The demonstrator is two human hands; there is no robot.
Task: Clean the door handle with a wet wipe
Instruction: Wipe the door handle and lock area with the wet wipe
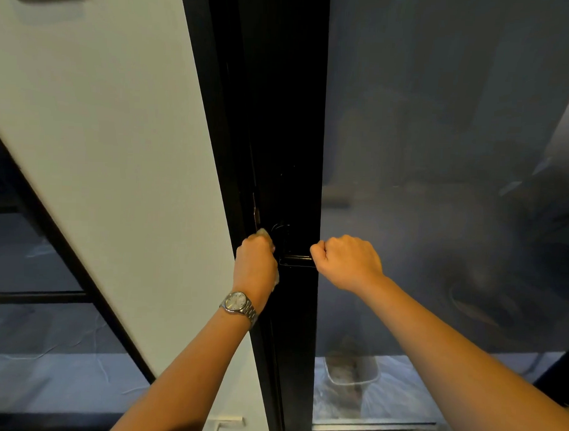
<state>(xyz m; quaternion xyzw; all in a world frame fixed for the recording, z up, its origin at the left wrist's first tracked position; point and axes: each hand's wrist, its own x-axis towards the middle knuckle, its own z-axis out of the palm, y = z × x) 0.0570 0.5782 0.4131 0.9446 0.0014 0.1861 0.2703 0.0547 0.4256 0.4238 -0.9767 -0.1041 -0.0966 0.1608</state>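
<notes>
While the right hand [347, 261] is fisted on the black door handle [296, 260] on the dark door stile, the left hand [256, 259] bunches a wet wipe [264, 231] beside it. A hard rub could swing the door, and the wipe could snag on the latch [256, 211].

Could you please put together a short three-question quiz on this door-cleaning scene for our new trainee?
1. True or false: the right hand is closed around the free end of the door handle.
2. Which wrist wears the watch?
A. left
B. right
C. neither
3. Fill in: the pale wet wipe shows at the top of the ___ hand.

Key:
1. true
2. A
3. left
</notes>
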